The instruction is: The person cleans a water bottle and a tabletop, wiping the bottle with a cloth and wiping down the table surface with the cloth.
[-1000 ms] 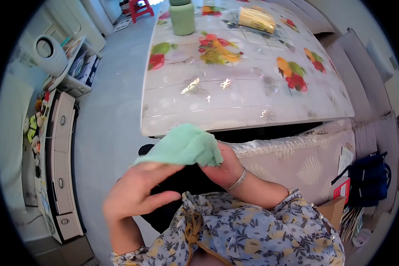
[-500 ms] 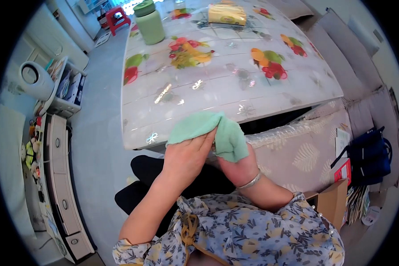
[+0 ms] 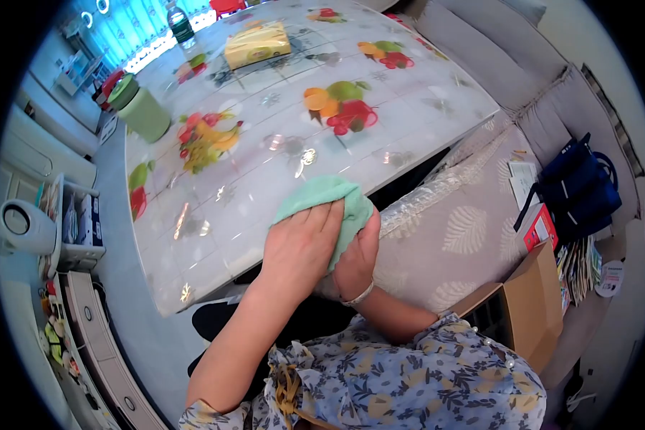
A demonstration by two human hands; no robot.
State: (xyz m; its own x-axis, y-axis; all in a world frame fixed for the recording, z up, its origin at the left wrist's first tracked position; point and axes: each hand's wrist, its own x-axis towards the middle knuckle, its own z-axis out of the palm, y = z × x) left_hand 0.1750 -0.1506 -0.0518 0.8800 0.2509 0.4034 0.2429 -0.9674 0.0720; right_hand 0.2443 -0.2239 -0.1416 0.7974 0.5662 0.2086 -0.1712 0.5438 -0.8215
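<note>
A mint-green cloth is bunched between both hands, just over the near edge of the fruit-patterned table. My left hand lies across the cloth with its fingers together, pressing it from the left. On the other side, my right hand grips the cloth's lower right part, its thumb up along the fold. The right wrist wears a bracelet. Whatever may be inside the folded cloth is hidden.
On the table stand a green bottle, a yellow tissue pack and a clear water bottle. To the right is a cushioned bench with a dark blue bag and an open cardboard box. Drawers stand at left.
The view has turned rightward, shifting the table left. The cloth's hanging right part is now gathered, and my right hand has closed in beside my left with its thumb over the cloth.
</note>
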